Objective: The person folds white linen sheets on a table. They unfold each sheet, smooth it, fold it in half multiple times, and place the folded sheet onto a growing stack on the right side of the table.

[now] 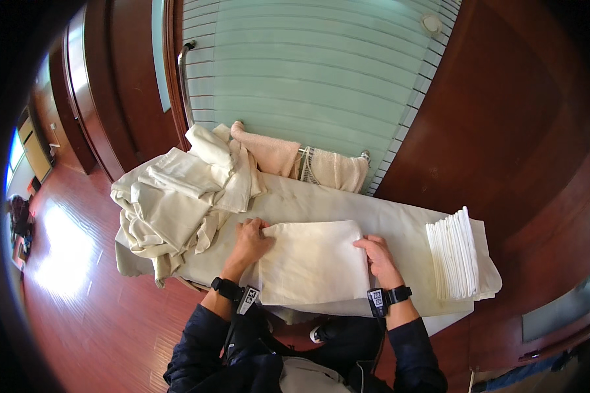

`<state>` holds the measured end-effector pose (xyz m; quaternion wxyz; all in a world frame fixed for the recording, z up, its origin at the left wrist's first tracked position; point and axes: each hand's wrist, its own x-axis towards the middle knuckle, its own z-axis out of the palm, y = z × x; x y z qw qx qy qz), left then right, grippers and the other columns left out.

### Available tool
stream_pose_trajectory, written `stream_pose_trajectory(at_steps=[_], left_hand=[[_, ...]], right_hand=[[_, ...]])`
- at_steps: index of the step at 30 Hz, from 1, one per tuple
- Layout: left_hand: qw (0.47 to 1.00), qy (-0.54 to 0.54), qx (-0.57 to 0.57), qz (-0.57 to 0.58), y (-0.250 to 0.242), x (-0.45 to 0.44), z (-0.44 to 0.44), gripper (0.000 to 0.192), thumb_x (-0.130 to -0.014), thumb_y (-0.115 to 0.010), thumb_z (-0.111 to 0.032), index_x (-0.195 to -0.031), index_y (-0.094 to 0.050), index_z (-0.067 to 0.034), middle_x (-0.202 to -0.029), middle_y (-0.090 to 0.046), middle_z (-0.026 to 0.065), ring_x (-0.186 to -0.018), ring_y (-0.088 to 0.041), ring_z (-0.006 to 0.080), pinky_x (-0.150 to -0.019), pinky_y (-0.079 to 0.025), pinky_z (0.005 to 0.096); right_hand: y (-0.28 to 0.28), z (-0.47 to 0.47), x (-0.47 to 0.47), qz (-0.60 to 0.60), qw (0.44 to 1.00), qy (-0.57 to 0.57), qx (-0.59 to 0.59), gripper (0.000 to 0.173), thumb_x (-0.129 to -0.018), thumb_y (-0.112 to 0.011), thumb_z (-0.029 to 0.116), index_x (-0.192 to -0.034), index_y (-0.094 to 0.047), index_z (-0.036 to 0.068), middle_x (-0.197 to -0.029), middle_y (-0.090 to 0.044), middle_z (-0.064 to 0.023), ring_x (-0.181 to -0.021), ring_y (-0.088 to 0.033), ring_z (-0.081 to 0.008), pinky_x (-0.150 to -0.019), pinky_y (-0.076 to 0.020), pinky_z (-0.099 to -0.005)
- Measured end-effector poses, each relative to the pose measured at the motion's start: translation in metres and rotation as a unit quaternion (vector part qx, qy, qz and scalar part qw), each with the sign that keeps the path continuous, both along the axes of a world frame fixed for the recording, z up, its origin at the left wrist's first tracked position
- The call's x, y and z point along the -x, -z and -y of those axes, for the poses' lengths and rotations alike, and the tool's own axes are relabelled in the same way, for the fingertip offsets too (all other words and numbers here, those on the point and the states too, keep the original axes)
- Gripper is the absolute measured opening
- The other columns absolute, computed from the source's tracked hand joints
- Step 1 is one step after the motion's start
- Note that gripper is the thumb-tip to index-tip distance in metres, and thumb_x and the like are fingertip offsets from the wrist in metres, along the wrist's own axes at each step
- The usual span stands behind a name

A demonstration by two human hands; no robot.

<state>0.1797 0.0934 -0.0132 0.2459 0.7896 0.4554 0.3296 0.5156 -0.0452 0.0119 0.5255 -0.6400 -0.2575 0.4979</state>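
A white cloth [314, 265], laid out as a rough rectangle, spreads before me over the front edge of a covered table [373, 211]. My left hand [251, 240] pinches its upper left corner between thumb and fingers. On the opposite side, my right hand [379, 256] grips the cloth's right edge near the top corner. To the left of my left hand rises a loose heap of crumpled off-white cloths [177, 196]. Beyond my right hand, several folded white cloths [452, 258] form a neat stack at the table's right end.
Behind the table is a frosted glass door [305, 73] with a metal handle [183, 78]. A pink towel [270, 150] and a cream towel [339, 169] hang from a bar there. Wooden panels [491, 123] flank it on the right. Reddish floorboards [108, 324] extend to the left.
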Motion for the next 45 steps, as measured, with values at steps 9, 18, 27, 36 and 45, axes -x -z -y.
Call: stream_pose_trajectory(at_steps=[9, 18, 27, 36, 45], left_hand=[[0.909, 0.128, 0.043, 0.395, -0.109, -0.007, 0.019, 0.037, -0.080, -0.065, 0.018, -0.109, -0.065, -0.004, -0.096, -0.064, -0.0017, -0.092, -0.060, 0.0101, -0.084, -0.050, 0.0262], [0.980, 0.164, -0.095, 0.060, -0.037, 0.024, 0.100, 0.031, -0.071, -0.072, 0.009, -0.099, -0.075, -0.005, -0.100, -0.066, 0.0093, -0.102, -0.061, 0.0310, -0.088, -0.052, 0.0398], [0.988, 0.094, -0.088, 0.088, -0.010, 0.027, 0.107, 0.023, -0.074, -0.077, 0.004, -0.095, -0.078, -0.006, -0.097, -0.065, 0.0061, -0.097, -0.059, 0.0268, -0.079, -0.051, 0.0355], [0.986, 0.093, -0.095, 0.097, -0.007, 0.027, 0.106, 0.022, -0.074, -0.078, 0.004, -0.093, -0.078, -0.007, -0.096, -0.066, 0.0052, -0.097, -0.059, 0.0258, -0.079, -0.051, 0.0359], [0.986, 0.092, -0.094, 0.098, -0.003, 0.029, 0.104, 0.021, -0.074, -0.081, 0.001, -0.093, -0.080, -0.008, -0.096, -0.067, 0.0056, -0.098, -0.060, 0.0267, -0.081, -0.051, 0.0372]], right_hand=[[-0.091, 0.025, -0.008, 0.151, 0.936, 0.005, -0.317, 0.027, -0.082, -0.068, -0.012, -0.104, -0.072, 0.002, -0.103, -0.074, -0.0027, -0.090, -0.066, -0.0124, -0.088, -0.0522, -0.0273], [0.001, 0.127, -0.016, 0.351, 0.926, 0.094, -0.100, 0.037, -0.080, -0.060, -0.011, -0.108, -0.076, 0.007, -0.116, -0.070, -0.0048, -0.094, -0.061, -0.0163, -0.076, -0.0521, -0.0299], [0.015, 0.144, 0.047, 0.630, 0.757, -0.054, -0.165, 0.032, -0.087, -0.081, 0.019, -0.117, -0.078, 0.008, -0.152, -0.052, -0.0153, -0.137, -0.043, -0.0397, -0.112, -0.0406, -0.0483], [0.019, 0.130, 0.052, 0.676, 0.731, -0.044, -0.081, 0.045, -0.095, -0.075, 0.041, -0.124, -0.076, 0.007, -0.161, -0.041, -0.0209, -0.143, -0.036, -0.0501, -0.117, -0.0340, -0.0596], [0.033, 0.126, 0.036, 0.550, 0.819, 0.047, -0.157, 0.022, -0.095, -0.078, 0.022, -0.100, -0.078, 0.001, -0.136, -0.064, -0.0196, -0.129, -0.054, -0.0409, -0.107, -0.0456, -0.0512]])
